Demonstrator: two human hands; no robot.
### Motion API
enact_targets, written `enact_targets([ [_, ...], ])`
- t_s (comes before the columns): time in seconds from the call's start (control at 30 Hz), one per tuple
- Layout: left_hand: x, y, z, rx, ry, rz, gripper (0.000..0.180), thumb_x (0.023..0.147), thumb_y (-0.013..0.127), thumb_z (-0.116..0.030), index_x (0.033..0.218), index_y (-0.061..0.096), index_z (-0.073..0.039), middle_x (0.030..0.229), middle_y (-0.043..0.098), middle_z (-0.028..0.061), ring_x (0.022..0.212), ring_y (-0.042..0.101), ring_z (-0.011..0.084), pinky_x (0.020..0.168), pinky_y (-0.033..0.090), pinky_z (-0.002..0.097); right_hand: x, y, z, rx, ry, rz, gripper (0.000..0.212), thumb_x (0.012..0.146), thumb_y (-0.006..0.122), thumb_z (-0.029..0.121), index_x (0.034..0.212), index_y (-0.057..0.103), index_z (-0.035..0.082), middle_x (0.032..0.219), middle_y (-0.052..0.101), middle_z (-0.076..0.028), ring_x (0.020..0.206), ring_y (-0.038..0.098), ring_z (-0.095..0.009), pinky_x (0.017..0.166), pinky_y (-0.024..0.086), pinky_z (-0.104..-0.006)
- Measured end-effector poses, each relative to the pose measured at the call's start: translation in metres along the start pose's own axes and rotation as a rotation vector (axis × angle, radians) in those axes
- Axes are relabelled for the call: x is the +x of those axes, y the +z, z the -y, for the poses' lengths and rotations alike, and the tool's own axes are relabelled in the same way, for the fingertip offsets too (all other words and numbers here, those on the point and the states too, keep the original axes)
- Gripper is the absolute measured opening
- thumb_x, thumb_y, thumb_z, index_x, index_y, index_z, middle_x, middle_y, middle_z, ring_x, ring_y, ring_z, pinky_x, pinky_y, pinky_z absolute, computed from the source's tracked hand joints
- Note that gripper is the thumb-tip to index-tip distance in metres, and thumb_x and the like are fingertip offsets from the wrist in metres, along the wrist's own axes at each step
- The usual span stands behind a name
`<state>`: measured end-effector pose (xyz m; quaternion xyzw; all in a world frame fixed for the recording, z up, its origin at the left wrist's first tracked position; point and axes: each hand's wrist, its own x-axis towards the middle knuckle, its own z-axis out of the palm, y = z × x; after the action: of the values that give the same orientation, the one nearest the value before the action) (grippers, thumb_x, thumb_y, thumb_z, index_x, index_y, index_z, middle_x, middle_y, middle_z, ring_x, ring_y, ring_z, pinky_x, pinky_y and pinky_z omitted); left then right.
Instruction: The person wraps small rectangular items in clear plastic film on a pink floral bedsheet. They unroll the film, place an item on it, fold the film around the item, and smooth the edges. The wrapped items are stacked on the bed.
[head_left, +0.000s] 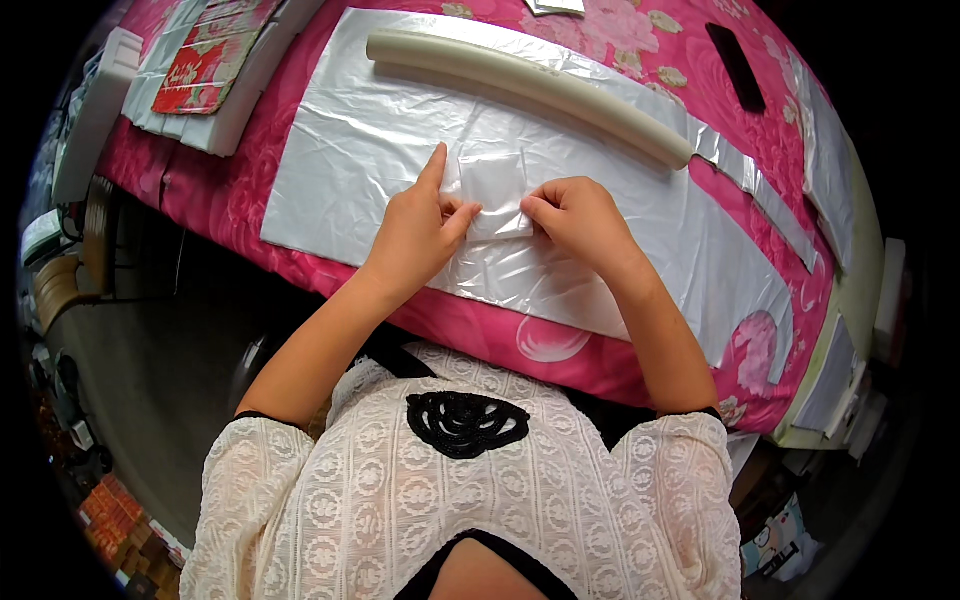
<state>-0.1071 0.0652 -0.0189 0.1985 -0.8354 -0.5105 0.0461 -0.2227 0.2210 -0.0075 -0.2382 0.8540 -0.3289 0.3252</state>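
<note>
A small folded square of clear plastic film (494, 183) lies on a large silvery-white plastic sheet (340, 170). My left hand (420, 228) is at its left edge, with the thumb and curled fingers closed on the film and the index finger stretched out away from me. At the opposite edge, my right hand (582, 215) pinches the film between thumb and bent fingers. The fingers partly cover both side edges of the square. Beyond my hands, a long cream-coloured tube (530, 88) rests across the far part of the sheet.
A pink flowered cloth (420, 315) covers the table. At the far left sits a stack of white packs with a red patterned piece (212, 60) on top. A black phone-like slab (735, 68) is at the far right, near silvery strips (765, 190). A wooden chair (75, 275) stands left.
</note>
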Motion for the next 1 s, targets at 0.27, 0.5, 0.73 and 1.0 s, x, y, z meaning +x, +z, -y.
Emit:
enact_targets([
  [0.27, 0.002, -0.006, 0.011, 0.308, 0.436, -0.114, 0.059, 0.078, 0.063, -0.005, 0.131, 0.039, 0.003, 0.114, 0.056, 0.0149, 0.09, 0.06, 0.022, 0.075, 0.049, 0.0318, 0.009, -0.001, -0.001, 0.054, 0.127, 0.046, 0.03, 0.08, 0.057, 0.023, 0.06, 0.063, 0.002, 0.05, 0.057, -0.006, 0.049, 0.054, -0.016, 0.053, 0.043, -0.0318],
  [0.5, 0.004, 0.031, 0.008, 0.638, 0.59, 0.03, 0.088, 0.077, 0.061, -0.044, 0.139, 0.02, 0.005, 0.143, 0.024, 0.0226, 0.135, 0.021, 0.0352, 0.109, 0.015, 0.047, 0.013, -0.003, -0.001, 0.019, 0.099, 0.078, 0.028, 0.078, 0.056, 0.022, 0.06, 0.063, 0.002, 0.051, 0.058, -0.008, 0.048, 0.055, -0.018, 0.053, 0.044, -0.0329],
  [0.73, 0.006, 0.037, 0.02, 0.683, 0.503, 0.095, 0.114, 0.069, 0.055, -0.068, 0.139, 0.01, 0.01, 0.146, 0.013, 0.0265, 0.138, 0.007, 0.0356, 0.111, 0.002, 0.0454, -0.002, 0.007, 0.0, 0.015, -0.006, -0.107, 0.019, 0.07, 0.058, 0.02, 0.064, 0.064, 0.002, 0.059, 0.062, -0.011, 0.055, 0.06, -0.024, 0.056, 0.047, -0.0339],
  [1.0, -0.008, 0.015, 0.02, 0.35, 0.592, -0.067, 0.092, 0.075, 0.063, -0.047, 0.139, 0.02, 0.004, 0.142, 0.021, 0.0263, 0.135, 0.017, 0.0346, 0.11, 0.013, 0.0443, -0.015, -0.001, 0.003, -0.522, -0.642, -0.377, 0.043, 0.071, 0.07, 0.021, 0.107, 0.056, 0.001, 0.104, 0.061, -0.014, 0.096, 0.058, -0.029, 0.081, 0.046, -0.0374],
])
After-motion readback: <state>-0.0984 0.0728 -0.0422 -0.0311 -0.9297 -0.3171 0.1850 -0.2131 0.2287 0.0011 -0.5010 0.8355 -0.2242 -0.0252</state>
